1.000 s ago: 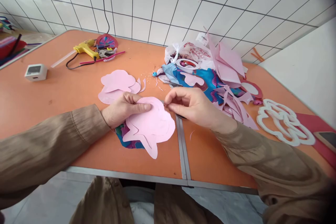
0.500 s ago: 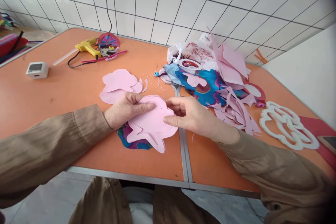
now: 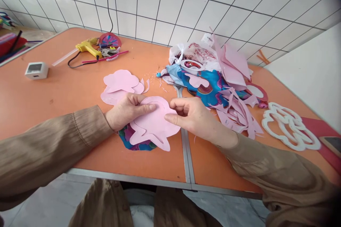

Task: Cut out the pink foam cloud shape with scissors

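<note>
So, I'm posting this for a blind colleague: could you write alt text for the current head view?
A left hand and a right hand hold layered pink cutouts over an orange table. A yellow glue gun lies at back left; patterned blue cloth and pink scraps lie to the right.

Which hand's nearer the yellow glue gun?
Left. The left hand, gripping the pink cutouts, is in front and right of the yellow glue gun; the right hand, at their right edge, is farther right.

Craft workspace: orange table (image 3: 64, 95) bears yellow glue gun (image 3: 89, 48) at ten o'clock, pink offcuts (image 3: 239, 108) at three o'clock.
</note>
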Tool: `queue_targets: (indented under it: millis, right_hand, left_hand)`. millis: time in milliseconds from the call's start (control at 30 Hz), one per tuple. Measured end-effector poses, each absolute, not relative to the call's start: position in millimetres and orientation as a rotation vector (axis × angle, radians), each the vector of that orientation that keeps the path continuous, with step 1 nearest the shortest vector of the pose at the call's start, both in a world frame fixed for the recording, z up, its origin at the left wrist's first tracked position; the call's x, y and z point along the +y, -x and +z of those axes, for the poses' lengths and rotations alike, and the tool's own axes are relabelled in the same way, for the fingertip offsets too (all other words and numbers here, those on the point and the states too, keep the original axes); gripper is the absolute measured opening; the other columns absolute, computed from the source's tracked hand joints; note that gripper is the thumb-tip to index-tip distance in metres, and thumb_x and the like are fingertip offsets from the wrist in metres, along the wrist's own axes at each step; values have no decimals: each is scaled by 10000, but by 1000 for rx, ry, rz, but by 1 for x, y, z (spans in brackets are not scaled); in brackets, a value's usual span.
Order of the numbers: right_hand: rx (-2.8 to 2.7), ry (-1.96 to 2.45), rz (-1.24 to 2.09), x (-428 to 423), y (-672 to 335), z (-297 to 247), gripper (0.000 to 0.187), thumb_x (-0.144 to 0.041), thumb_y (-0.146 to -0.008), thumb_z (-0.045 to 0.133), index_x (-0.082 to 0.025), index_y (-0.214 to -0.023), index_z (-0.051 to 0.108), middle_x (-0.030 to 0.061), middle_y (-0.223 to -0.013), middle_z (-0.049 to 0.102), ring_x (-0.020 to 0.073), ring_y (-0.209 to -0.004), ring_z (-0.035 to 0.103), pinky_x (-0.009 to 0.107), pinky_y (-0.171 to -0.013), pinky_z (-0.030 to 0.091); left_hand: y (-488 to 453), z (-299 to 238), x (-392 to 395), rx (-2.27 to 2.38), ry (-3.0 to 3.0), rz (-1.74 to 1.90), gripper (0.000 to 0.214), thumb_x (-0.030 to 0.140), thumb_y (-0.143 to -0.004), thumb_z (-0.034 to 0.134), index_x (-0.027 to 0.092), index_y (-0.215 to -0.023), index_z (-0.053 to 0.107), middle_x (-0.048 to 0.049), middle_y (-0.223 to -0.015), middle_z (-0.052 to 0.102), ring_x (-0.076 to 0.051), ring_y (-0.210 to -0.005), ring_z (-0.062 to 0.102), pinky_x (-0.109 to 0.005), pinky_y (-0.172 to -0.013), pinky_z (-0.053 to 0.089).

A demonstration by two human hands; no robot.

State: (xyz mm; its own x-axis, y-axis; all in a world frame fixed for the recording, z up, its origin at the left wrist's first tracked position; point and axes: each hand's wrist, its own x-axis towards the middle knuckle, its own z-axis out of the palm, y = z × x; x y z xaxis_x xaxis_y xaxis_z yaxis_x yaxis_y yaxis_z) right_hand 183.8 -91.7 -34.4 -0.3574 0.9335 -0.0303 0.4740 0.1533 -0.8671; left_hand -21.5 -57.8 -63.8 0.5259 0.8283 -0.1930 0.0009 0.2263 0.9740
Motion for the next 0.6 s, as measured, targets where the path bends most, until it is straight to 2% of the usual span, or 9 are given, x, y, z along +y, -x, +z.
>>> queue_targets:
  millis: [100, 267, 600]
  right_hand:
    - [-1945, 1344, 986, -93, -184, -32, 250, -289, -765, 633, -192, -598, 474, -51, -562, 359, 87, -529, 330, 256, -488, 259]
    - [-1919, 1330, 1004, -94, -186, -26, 191, -284, -801, 604, -176, -643, 597, -21, -554, 492, 100, -510, 417, 259, -464, 301]
    - [-1843, 1370, 1004, -89, -190, -33, 213, -304, -746, 722, -178, -617, 608, -12, -558, 554, 99, -506, 456, 252, -457, 331]
  left_hand:
    - [22, -64, -57, 850, -1235, 687, 371, 433, -719, 815, 112, -615, 661, 6, -536, 625, -66, -443, 520, -161, -389, 408]
    - [21, -64, -58, 835, -1240, 705, 407, 413, -724, 809, 117, -544, 595, 33, -480, 535, -39, -416, 430, -147, -367, 325]
    - [21, -70, -55, 826, -1198, 728, 354, 424, -641, 861, 104, -706, 724, -19, -605, 679, -87, -497, 560, -183, -445, 442]
